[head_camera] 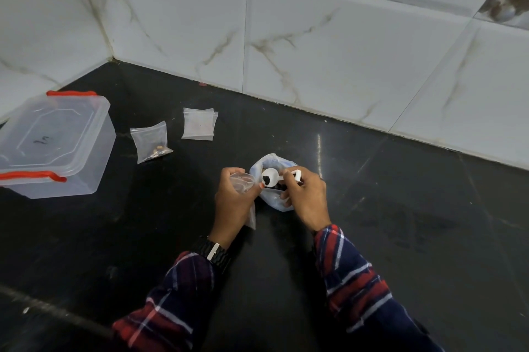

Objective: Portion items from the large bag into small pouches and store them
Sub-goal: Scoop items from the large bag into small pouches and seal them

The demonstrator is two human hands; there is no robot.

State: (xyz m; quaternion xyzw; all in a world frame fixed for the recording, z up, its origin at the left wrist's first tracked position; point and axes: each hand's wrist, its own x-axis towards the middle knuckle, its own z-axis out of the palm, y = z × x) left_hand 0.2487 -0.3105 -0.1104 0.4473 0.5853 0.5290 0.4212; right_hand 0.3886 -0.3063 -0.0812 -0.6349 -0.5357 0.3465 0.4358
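Two hands work at the counter's (372, 237) centre: the left hand (233, 203) pinches an open pouch (243, 180), the right hand (305, 197) pinches a scoop (270, 174) over the bag (272, 162) at one o'clock. Flimsy, slippery film; best held at the rim.

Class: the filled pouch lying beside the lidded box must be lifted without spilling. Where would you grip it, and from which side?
Probably pinch the filled pouch by its flat far edge, from above. Its contents sit in the near corner, so lifting there likely keeps them at the bottom.
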